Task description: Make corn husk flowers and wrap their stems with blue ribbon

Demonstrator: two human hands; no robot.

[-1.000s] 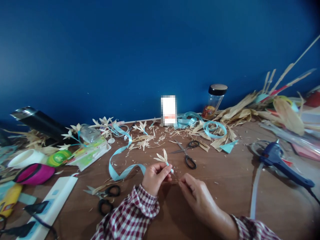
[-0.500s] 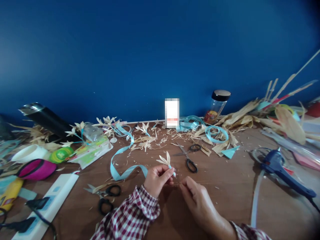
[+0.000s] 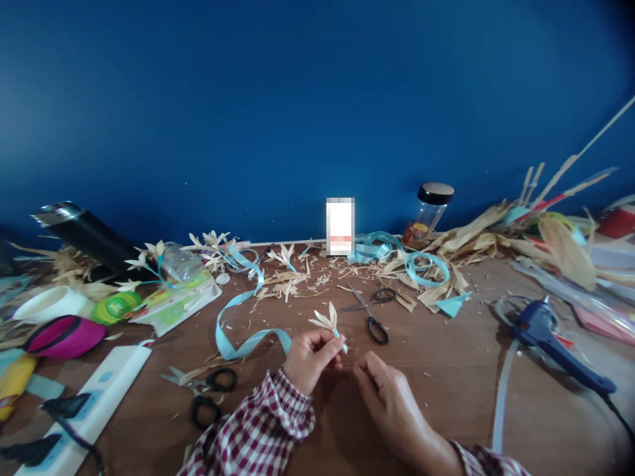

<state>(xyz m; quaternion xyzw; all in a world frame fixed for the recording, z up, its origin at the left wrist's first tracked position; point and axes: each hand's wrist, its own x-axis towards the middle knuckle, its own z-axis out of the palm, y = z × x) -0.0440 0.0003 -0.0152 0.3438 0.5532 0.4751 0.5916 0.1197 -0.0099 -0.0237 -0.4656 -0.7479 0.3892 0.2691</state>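
My left hand (image 3: 310, 357) pinches a small flower of dried corn husk (image 3: 326, 320) with pale pointed petals and a light blue wrapped stem, held upright over the wooden table (image 3: 446, 390). My right hand (image 3: 389, 396) sits just right of it, fingers closed in a pinch at the lower end of the stem; what it grips is too thin to name. A light blue ribbon (image 3: 238, 330) curls on the table to the left of my left hand. Both sleeves are red and white check.
Black-handled scissors (image 3: 370, 311) lie behind the hands, a second pair (image 3: 203, 390) at the left. A blue glue gun (image 3: 550, 340) lies at right. Husk scraps, finished flowers (image 3: 213, 244), ribbon loops (image 3: 426, 268), a jar (image 3: 429, 211), a power strip (image 3: 94, 403).
Both hands stay together on the flower and hardly move. The head camera shifts a little, so the table scene drifts slightly in the picture.
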